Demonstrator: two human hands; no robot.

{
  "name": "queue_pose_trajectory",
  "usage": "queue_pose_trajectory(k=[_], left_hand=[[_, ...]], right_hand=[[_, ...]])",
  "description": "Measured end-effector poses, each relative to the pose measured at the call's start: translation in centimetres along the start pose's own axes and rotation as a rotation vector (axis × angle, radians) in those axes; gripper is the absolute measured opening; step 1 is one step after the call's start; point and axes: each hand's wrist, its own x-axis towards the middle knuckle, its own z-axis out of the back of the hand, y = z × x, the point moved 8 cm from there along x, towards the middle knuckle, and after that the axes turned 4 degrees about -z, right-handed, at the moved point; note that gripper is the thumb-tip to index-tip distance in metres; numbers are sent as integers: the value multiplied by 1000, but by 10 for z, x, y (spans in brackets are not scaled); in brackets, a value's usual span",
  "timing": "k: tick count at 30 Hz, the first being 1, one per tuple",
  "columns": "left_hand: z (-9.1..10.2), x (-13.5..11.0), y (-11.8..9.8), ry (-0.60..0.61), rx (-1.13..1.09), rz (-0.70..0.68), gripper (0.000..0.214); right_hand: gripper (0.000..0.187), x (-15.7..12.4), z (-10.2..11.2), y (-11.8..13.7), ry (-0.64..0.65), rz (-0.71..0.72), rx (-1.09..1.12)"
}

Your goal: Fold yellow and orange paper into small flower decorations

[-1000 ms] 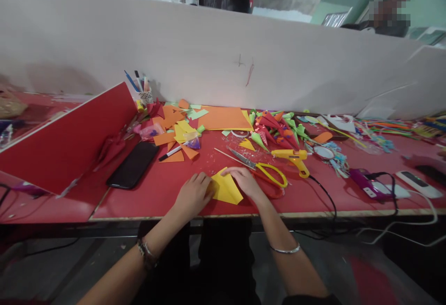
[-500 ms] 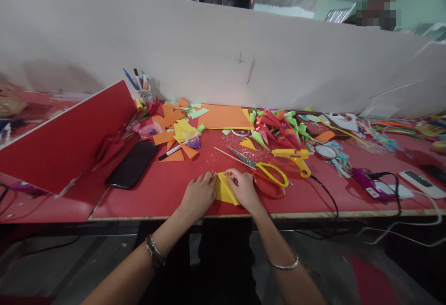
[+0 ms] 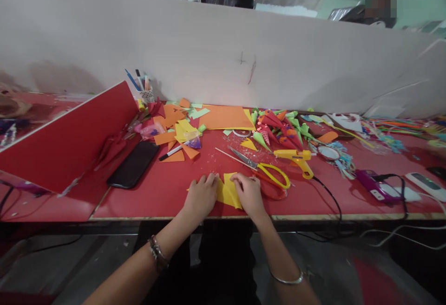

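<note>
A small yellow paper (image 3: 228,192) lies near the front edge of the red table (image 3: 167,193). My left hand (image 3: 201,197) rests on its left part with fingers curled down, pressing it. My right hand (image 3: 249,193) covers its right part, fingertips pinched at the paper's top edge. Yellow-handled scissors (image 3: 265,168) lie just right of my right hand, over a red ring-shaped scrap. A yellow glue gun (image 3: 296,158) sits further right with its black cord running off the table.
A black phone (image 3: 133,164) lies to the left beside a tilted red board (image 3: 66,142). Orange, yellow and green paper scraps (image 3: 181,131), an orange sheet (image 3: 223,117), paper cones (image 3: 275,128) and a pen cup (image 3: 144,92) crowd the back. A white partition stands behind.
Both hands drew closer together over the yellow paper, which went from spread open to mostly covered and folded narrower. The view shifted slightly.
</note>
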Motion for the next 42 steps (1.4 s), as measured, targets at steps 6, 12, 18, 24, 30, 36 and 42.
queue_pose_trajectory(k=[6, 12, 18, 24, 30, 36, 42], left_hand=[[1, -1, 0, -7, -24, -4, 44], [3, -2, -1, -2, -19, -13, 42], [3, -1, 0, -7, -8, -1, 45], [0, -1, 2, -24, -35, 13, 46], [-2, 0, 1, -14, -53, 11, 46], [17, -1, 15, -126, -475, 39, 31], [19, -3, 26, -141, -1322, 98, 25]], right_hand=[[28, -5, 6, -2, 8, -63, 68], [30, -19, 3, -2, 140, -107, 199], [25, -24, 2, -5, 104, -75, 84], [27, -31, 15, -16, 48, -83, 51], [28, -40, 51, -36, -116, -172, 34], [22, -35, 55, -5, -122, -49, 298], [20, -29, 22, 54, 139, 158, 507]])
